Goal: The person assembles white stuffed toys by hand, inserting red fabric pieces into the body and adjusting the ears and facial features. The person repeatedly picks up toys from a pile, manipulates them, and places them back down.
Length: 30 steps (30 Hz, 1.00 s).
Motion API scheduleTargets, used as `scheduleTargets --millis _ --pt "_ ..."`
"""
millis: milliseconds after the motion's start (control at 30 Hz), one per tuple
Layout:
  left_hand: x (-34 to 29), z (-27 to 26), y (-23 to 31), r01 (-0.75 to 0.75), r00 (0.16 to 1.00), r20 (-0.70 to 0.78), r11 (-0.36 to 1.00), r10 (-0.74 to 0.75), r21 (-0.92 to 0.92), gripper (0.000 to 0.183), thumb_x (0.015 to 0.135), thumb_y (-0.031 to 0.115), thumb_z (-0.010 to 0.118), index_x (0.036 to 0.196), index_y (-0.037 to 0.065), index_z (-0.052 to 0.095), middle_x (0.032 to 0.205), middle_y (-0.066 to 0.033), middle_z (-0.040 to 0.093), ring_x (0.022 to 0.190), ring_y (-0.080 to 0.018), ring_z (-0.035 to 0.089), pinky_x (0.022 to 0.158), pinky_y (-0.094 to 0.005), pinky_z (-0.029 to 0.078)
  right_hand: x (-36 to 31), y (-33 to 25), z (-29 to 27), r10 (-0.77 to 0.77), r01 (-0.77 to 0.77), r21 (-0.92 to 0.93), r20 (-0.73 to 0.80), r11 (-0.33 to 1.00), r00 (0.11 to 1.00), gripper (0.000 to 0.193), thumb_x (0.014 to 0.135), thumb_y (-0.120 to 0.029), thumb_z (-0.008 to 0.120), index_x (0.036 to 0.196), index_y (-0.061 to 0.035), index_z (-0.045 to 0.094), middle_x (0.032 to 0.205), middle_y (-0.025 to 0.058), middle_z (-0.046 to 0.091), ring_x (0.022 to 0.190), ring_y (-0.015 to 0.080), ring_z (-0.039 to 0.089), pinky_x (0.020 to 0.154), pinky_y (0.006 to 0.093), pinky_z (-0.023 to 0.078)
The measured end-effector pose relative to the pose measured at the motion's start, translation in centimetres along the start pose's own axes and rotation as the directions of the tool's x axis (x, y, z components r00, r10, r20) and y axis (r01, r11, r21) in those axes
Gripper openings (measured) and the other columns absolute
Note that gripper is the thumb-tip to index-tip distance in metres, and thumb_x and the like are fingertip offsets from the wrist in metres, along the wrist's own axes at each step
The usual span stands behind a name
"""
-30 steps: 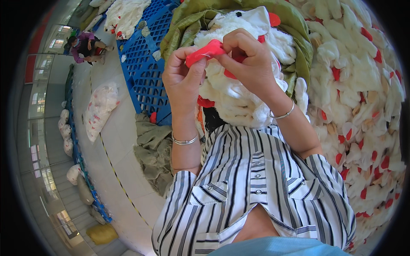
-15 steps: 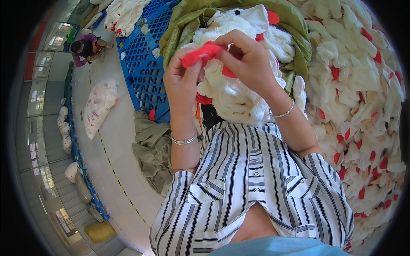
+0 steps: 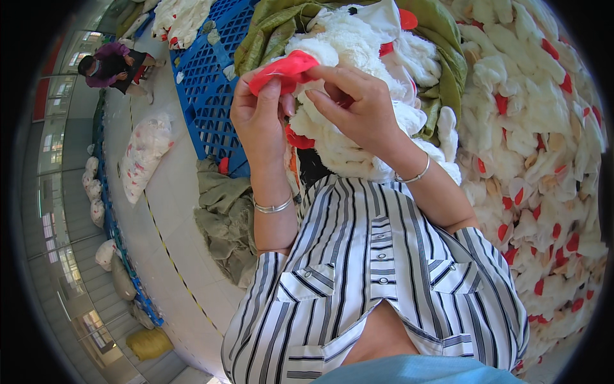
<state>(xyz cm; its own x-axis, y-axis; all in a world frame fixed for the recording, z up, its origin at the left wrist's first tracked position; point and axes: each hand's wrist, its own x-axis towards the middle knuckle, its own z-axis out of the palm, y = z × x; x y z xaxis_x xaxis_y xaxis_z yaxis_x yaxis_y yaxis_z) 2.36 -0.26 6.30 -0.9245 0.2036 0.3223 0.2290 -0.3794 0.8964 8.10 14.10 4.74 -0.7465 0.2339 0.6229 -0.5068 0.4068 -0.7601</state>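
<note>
Red fabric (image 3: 289, 66), pinched by my left hand (image 3: 257, 116), seems unfinished, while my right hand (image 3: 366, 105) curls at its edge, grip unclear.

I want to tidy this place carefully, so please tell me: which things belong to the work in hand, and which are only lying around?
In the work:
- red piece, pinched by left hand; right hand at its edge
- white plush below, probably

Apparently lying around:
- blue pallet
- grey cloth
- filled bag
- yellow sack
</note>
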Motion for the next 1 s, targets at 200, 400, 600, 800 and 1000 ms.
scheduleTargets --millis 200,400,600,800,1000 --pt "-1.2 0.5 0.2 0.078 0.987 0.133 0.993 -0.090 0.091 0.015 0.091 0.005 0.064 0.106 0.002 0.062 0.082 -0.0014 0.062 0.060 -0.0055 0.052 0.053 -0.0196 0.042 0.5 -0.1 0.0 0.069 -0.066 0.083 -0.034 0.994 0.997 0.025 0.077 -0.006 0.076 0.099 -0.0023 0.065 0.077 0.0040 0.057 0.060 0.0117 0.053 0.055 0.0243 0.045" --pt "-1.2 0.4 0.3 0.105 0.967 0.219 0.985 -0.134 0.137 0.018 0.091 0.006 0.066 0.108 0.001 0.062 0.080 0.0008 0.059 0.063 -0.0032 0.050 0.055 -0.0181 0.040 0.5 0.1 -0.8 0.080 -0.079 0.069 -0.014 0.995 0.997 0.018 0.076 0.000 0.074 0.087 -0.0022 0.060 0.080 0.0024 0.058 0.063 0.0075 0.053 0.054 0.0212 0.043" --pt "-0.9 0.4 -1.7 0.000 0.965 0.252 0.961 -0.073 0.277 0.025 0.086 -0.003 0.066 0.110 0.002 0.063 0.099 0.0016 0.056 0.078 -0.0034 0.055 0.066 -0.0175 0.045 0.5 0.7 -1.3 0.005 -0.005 -0.005 -0.042 1.000 0.999 0.021 0.081 0.004 0.063 0.102 0.0004 0.067 0.079 0.0044 0.058 0.063 0.0089 0.055 0.055 0.0226 0.043" --pt "-1.0 -0.7 -1.7 -0.063 0.965 0.262 0.939 -0.030 0.339 0.013 0.091 0.001 0.064 0.102 0.004 0.068 0.096 0.0040 0.062 0.078 -0.0036 0.055 0.065 -0.0184 0.044 0.2 0.5 -2.2 -0.039 0.021 0.099 0.184 0.995 0.982 0.023 0.085 0.001 0.063 0.108 0.0014 0.066 0.081 0.0041 0.061 0.060 0.0069 0.052 0.054 0.0210 0.042" --pt "-1.4 -0.5 -1.7 0.034 0.949 0.282 0.937 -0.139 0.348 0.009 0.084 0.003 0.071 0.092 0.002 0.066 0.077 0.0046 0.057 0.068 -0.0019 0.048 0.059 -0.0188 0.040 0.6 0.5 -4.0 0.291 -0.349 0.116 0.347 0.930 0.891 0.019 0.088 -0.004 0.067 0.106 0.0005 0.066 0.076 -0.0033 0.063 0.059 0.0009 0.050 0.052 0.0179 0.040"
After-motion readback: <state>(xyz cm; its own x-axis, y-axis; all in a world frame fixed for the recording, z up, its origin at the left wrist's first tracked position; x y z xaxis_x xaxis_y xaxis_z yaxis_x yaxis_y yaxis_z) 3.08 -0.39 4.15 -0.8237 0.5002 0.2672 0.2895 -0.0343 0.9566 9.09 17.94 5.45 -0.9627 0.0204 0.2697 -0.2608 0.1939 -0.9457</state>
